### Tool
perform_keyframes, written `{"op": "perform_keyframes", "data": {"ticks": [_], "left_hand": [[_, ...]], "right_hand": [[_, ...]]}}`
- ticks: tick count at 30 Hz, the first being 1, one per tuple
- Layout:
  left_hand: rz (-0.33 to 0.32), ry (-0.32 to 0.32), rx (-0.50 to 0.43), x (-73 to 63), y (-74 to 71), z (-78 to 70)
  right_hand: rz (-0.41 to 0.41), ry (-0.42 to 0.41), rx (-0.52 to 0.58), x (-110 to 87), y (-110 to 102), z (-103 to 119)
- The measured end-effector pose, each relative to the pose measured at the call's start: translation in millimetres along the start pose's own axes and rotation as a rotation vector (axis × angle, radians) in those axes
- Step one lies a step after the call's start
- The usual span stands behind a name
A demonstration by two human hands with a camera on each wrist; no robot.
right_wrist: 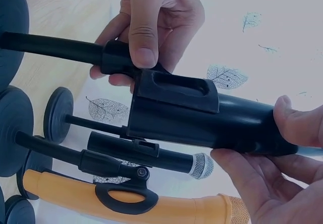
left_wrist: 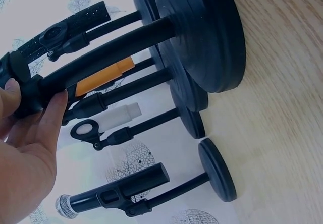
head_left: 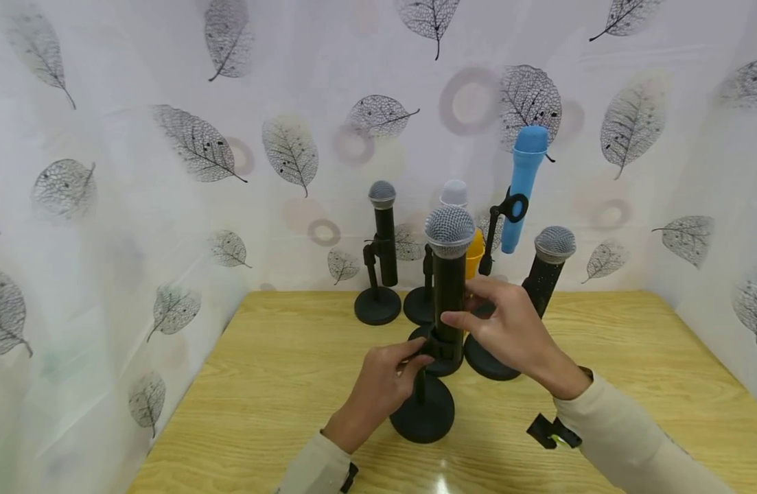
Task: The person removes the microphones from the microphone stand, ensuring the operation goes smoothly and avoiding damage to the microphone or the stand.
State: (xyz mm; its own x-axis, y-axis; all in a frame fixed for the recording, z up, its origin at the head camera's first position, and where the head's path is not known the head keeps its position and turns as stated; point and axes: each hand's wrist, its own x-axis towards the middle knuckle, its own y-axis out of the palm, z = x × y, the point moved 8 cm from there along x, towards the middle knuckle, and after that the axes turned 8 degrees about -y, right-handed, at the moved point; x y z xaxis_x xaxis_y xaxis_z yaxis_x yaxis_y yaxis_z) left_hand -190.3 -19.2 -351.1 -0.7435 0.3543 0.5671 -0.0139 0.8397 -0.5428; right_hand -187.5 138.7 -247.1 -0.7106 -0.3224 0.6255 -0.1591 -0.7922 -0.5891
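Note:
A black microphone (head_left: 449,281) with a silver mesh head stands nearly upright in the clip (right_wrist: 176,90) of a black desk stand. My right hand (head_left: 514,329) grips the microphone's body between thumb and fingers, below the mesh. Lower down, my left hand (head_left: 384,384) pinches the top of the stand's post, right at the clip, with the thumb against it in the right wrist view. The stand's round base (head_left: 423,412) is at the front of the group. In the left wrist view the post (left_wrist: 111,52) runs from the fingers to that base.
Behind stand several more microphones in desk stands: a black one (head_left: 386,240) at the back left, a white one (head_left: 454,192), an orange one (right_wrist: 171,206), a tall blue one (head_left: 523,178) and a black one (head_left: 546,274) at the right. A leaf-patterned sheet (head_left: 279,226) backs the wooden table (head_left: 261,384).

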Motion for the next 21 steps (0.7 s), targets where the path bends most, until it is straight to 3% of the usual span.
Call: {"op": "perform_keyframes", "data": {"ticks": [9,21], "left_hand": [[0.011,-0.018,-0.015,0.2,0.3,-2.0],[-0.002,-0.030,-0.012,0.0,-1.8,-3.9]], "right_hand": [[0.004,-0.007,0.025,3.8,-4.0,1.6],[0.004,0.046,0.061,8.0,-10.5,5.2]]}}
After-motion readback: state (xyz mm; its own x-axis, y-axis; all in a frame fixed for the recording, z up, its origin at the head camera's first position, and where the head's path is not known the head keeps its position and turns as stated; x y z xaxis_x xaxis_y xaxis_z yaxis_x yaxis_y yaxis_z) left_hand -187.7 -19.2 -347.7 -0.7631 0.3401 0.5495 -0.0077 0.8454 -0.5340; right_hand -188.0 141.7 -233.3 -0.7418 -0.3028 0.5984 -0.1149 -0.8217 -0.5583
